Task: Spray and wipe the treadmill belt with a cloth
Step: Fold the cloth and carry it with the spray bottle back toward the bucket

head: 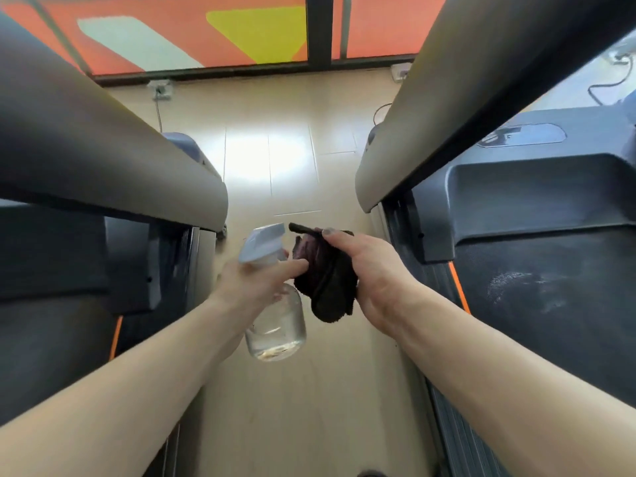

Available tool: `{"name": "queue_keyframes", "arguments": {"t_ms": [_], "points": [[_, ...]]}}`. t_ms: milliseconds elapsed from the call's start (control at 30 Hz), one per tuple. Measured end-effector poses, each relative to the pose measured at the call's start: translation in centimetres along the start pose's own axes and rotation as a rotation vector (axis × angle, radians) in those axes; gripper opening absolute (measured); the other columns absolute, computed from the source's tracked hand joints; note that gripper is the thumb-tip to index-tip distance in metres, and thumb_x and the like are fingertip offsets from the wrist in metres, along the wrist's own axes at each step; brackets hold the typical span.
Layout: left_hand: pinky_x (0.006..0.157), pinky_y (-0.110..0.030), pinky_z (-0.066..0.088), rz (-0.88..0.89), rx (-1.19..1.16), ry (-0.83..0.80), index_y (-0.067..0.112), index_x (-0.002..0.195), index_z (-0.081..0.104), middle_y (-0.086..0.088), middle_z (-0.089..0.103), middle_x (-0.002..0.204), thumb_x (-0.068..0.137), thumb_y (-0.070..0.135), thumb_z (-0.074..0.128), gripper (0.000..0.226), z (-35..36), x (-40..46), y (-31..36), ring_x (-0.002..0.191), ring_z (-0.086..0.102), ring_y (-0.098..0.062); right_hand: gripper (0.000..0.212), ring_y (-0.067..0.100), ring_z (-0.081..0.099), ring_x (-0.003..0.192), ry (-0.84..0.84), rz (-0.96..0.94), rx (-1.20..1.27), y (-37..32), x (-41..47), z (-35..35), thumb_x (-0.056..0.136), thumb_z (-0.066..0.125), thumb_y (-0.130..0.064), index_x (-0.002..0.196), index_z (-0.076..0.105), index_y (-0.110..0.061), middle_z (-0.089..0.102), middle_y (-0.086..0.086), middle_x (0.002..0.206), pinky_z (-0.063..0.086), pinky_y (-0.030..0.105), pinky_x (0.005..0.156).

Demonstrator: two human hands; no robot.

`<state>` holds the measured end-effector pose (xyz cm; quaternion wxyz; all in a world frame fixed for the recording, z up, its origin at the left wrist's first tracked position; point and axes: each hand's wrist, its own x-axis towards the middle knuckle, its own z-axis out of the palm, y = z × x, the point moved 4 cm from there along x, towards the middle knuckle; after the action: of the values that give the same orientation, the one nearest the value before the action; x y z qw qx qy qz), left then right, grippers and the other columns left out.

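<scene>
Forearms reach forward between two treadmills: left hand (251, 284) grips bottle (275, 325), nozzle aimed at cloth (327, 280) bunched in right hand (371, 273), likely wetting it.

Bright, even daylight. Strong white glare patch on floor tiles (272, 156). Wide-angle distortion bends treadmill handrails (113, 160) outward at frame edges. Slight motion blur on spray bottle (272, 304) nozzle; bg wall graphic (206, 32) soft, out of focus.

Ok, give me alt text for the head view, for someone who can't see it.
A left hand holds a clear glass spray bottle with a pale blue trigger head, while the right hand grips a dark bunched cloth beside it, above a beige floor between two dark treadmill belts.
</scene>
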<state>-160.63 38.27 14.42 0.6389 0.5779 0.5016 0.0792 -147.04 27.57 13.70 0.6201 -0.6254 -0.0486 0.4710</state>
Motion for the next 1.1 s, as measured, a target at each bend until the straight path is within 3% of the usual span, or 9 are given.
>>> {"name": "queue_keyframes", "arguments": {"t_ms": [100,300,433,533,600,700,867,1000,1100], "points": [[0.063,-0.030,0.053,0.003,-0.013,0.002,0.013,0.095,0.071,-0.010,0.066,0.085,0.084,0.017,0.085,0.018,-0.5,1.6,2.6,0.076,0.063,-0.022,0.020,0.029,0.072,0.097,-0.019,-0.010,-0.083,-2.0,2.5,0.9,0.095,0.063,-0.032,0.105,0.072,-0.017,0.076,0.007,0.099,0.059,0.044,0.080],[0.078,-0.040,0.055,0.019,-0.070,0.076,0.005,0.092,0.073,-0.017,0.073,0.091,0.084,0.007,0.082,0.012,-2.1,5.6,7.3,0.086,0.068,-0.027,0.022,0.027,0.071,0.101,-0.024,0.076,0.049,-5.3,7.4,2.5,0.101,0.056,-0.026,0.110,0.067,-0.009,0.074,0.011,0.107,0.058,0.046,0.089],[0.083,-0.041,0.061,0.013,-0.058,0.151,0.011,0.098,0.077,-0.016,0.077,0.106,0.084,0.010,0.081,0.015,-3.9,9.9,10.5,0.097,0.075,-0.032,0.023,0.017,0.063,0.082,0.196,-0.085,-0.280,-9.0,12.0,2.5,0.098,0.058,-0.031,0.091,0.070,-0.013,0.071,0.003,0.091,0.051,0.025,0.068],[0.073,-0.034,0.059,0.032,-0.073,0.162,0.013,0.097,0.077,-0.015,0.077,0.100,0.084,0.007,0.080,0.015,-4.8,14.3,13.3,0.086,0.070,-0.026,0.025,0.010,0.057,0.068,0.353,-0.275,-0.486,-13.0,15.2,2.6,0.099,0.056,-0.031,0.085,0.066,-0.013,0.066,-0.001,0.081,0.039,0.009,0.049],[0.073,-0.034,0.058,0.027,-0.076,0.177,0.017,0.095,0.076,-0.013,0.074,0.094,0.081,0.009,0.082,0.017,-5.4,17.3,15.4,0.085,0.067,-0.023,0.024,0.013,0.062,0.070,0.444,-0.301,-0.483,-15.0,17.8,3.0,0.099,0.054,-0.034,0.085,0.063,-0.018,0.067,-0.002,0.078,0.049,0.014,0.057],[0.075,-0.034,0.054,-0.005,-0.050,0.202,0.018,0.095,0.078,-0.009,0.072,0.087,0.078,0.012,0.081,0.019,-6.2,21.0,18.5,0.080,0.065,-0.022,0.021,0.030,0.069,0.074,0.549,-0.258,-0.336,-17.3,21.3,3.2,0.098,0.054,-0.035,0.083,0.059,-0.020,0.068,0.006,0.082,0.060,0.044,0.068],[0.053,-0.023,0.046,0.021,0.074,0.177,0.016,0.080,0.065,-0.006,0.059,0.075,0.087,0.008,0.076,0.015,-6.7,26.6,24.7,0.066,0.053,-0.020,0.017,0.007,0.058,0.079,0.548,-0.262,-0.442,-22.8,26.4,3.7,0.100,0.052,-0.035,0.095,0.060,-0.020,0.064,-0.006,0.090,0.040,0.021,0.062],[0.069,-0.032,0.050,0.124,0.142,0.090,0.024,0.085,0.074,-0.016,0.070,0.082,0.079,0.006,0.078,0.019,-5.9,30.7,29.8,0.072,0.060,-0.019,0.012,0.015,0.060,0.085,0.575,-0.304,-0.481,-26.1,30.7,4.5,0.100,0.051,-0.033,0.097,0.057,-0.023,0.063,0.000,0.094,0.045,0.025,0.063],[0.066,-0.025,0.049,0.193,0.240,-0.029,0.026,0.094,0.074,-0.007,0.069,0.079,0.082,0.000,0.075,0.028,-4.7,34.3,33.6,0.067,0.058,-0.012,0.012,0.021,0.061,0.086,0.699,-0.252,-0.531,-28.8,34.7,4.5,0.100,0.051,-0.032,0.099,0.056,-0.021,0.063,0.002,0.094,0.048,0.033,0.067]]}}
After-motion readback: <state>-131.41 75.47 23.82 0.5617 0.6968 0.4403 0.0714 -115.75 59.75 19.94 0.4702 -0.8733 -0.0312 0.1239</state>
